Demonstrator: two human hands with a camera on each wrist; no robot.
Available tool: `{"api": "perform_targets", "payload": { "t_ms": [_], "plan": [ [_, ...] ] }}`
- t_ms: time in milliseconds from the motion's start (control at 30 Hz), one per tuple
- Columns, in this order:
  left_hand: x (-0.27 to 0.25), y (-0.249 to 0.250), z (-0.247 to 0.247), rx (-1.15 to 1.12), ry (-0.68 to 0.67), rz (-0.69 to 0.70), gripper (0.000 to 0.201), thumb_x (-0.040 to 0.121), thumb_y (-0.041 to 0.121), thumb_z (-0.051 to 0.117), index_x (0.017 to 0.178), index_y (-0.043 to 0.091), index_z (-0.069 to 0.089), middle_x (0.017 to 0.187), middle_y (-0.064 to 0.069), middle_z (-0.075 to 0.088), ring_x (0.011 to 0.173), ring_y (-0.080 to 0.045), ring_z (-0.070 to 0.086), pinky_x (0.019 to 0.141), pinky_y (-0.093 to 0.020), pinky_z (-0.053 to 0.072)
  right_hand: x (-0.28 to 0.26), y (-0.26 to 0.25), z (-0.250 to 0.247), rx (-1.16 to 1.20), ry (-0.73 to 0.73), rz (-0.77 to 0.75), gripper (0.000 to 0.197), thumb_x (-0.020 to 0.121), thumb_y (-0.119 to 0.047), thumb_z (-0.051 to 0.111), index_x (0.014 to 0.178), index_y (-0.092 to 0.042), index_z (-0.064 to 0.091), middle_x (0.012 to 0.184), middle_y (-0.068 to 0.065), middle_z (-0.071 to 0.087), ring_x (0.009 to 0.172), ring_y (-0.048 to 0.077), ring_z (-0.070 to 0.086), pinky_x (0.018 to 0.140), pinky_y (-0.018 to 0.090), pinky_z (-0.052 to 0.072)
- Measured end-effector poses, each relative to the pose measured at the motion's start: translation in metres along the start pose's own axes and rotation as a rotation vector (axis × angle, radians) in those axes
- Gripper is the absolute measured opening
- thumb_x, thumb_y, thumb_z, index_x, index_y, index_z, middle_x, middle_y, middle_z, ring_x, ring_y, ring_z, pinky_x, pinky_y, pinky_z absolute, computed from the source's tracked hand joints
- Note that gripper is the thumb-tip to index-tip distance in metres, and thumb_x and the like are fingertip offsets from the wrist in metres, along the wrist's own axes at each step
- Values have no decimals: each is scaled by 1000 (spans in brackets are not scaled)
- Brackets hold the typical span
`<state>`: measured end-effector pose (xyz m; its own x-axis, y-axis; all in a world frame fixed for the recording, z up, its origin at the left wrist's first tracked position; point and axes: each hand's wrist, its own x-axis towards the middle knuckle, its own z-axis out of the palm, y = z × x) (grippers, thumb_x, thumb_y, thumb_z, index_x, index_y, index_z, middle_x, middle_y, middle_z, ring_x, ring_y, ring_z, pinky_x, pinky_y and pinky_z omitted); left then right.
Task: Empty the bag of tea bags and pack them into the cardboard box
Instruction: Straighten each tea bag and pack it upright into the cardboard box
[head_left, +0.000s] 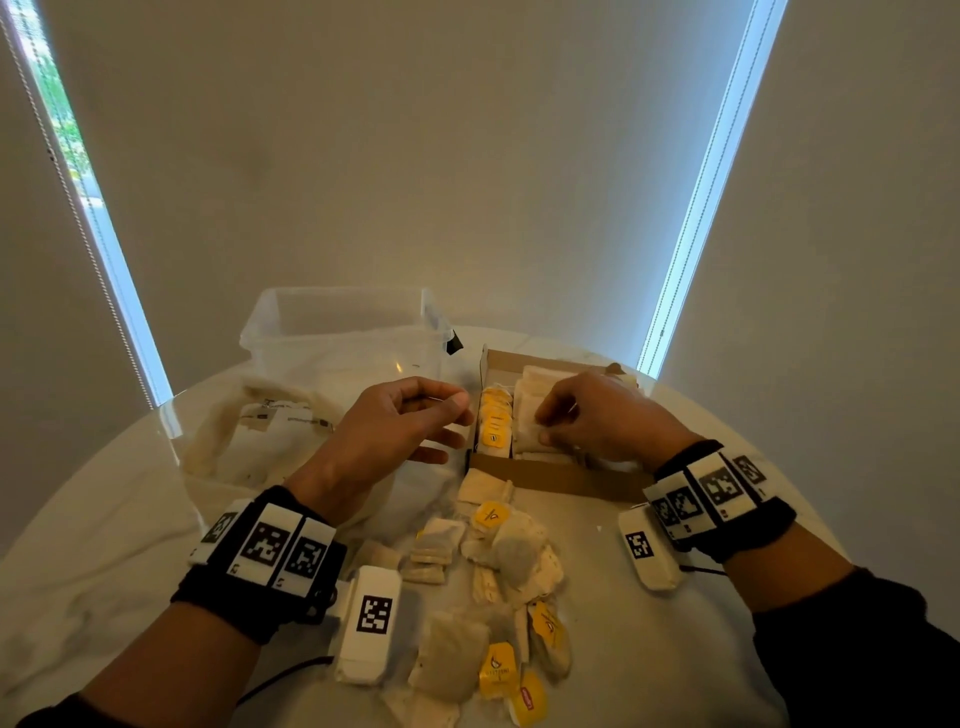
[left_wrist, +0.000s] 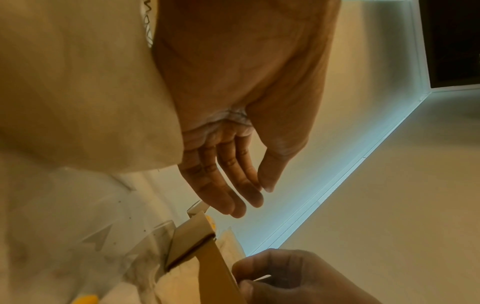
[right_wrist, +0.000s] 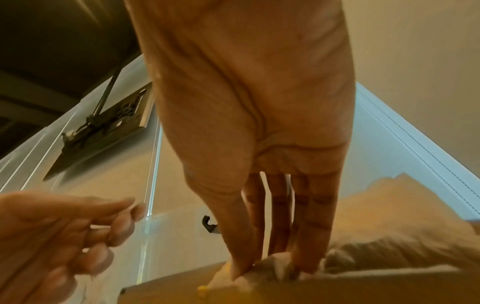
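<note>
The open cardboard box (head_left: 550, 478) sits on the table right of centre, holding a row of yellow-tagged tea bags (head_left: 493, 421) and white ones beside them. My right hand (head_left: 543, 426) reaches into the box; in the right wrist view its thumb and fingers (right_wrist: 270, 265) pinch a white tea bag (right_wrist: 275, 259) down among the packed ones. My left hand (head_left: 452, 415) hovers just left of the box, fingers relaxed, thumb tip near the index finger (left_wrist: 259, 191), with nothing visible in it. The limp cloth bag (head_left: 260, 441) lies to the left.
Several loose tea bags (head_left: 509, 571) lie scattered on the white table (head_left: 104, 545) between my wrists, in front of the box. A clear plastic tub (head_left: 343, 332) stands at the back, behind the cloth bag. A wall with blinds rises behind the table.
</note>
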<state>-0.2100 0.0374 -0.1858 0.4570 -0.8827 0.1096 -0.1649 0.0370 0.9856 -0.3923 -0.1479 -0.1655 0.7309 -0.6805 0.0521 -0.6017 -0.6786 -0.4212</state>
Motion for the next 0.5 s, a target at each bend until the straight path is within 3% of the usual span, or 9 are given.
{"api": "perform_targets", "payload": {
  "t_ms": [200, 367, 500],
  "plan": [
    [-3, 2, -1, 1, 7, 6, 24, 103, 33, 69, 118, 15, 75, 104, 0, 82, 95, -20, 79, 80, -32, 65, -10, -16, -11, 19, 98, -67, 19, 94, -30, 81, 111, -30, 74, 104, -14, 70, 98, 6, 64, 94, 32, 56],
    [-6, 15, -1, 58, 32, 42, 23, 104, 34, 68, 118, 17, 74, 103, 1, 82, 93, -18, 79, 80, -32, 65, -29, -45, -3, -32, -148, -194, 13, 94, -41, 78, 107, -41, 76, 105, -20, 69, 98, 3, 64, 89, 27, 53],
    [-14, 34, -9, 314, -13, 120, 21, 101, 41, 70, 112, 23, 75, 98, 7, 81, 86, -11, 78, 73, -28, 60, -41, -54, -6, -121, -284, -272, 19, 93, -50, 77, 110, -45, 75, 108, -24, 69, 101, 0, 62, 96, 30, 52]
  ]
}}
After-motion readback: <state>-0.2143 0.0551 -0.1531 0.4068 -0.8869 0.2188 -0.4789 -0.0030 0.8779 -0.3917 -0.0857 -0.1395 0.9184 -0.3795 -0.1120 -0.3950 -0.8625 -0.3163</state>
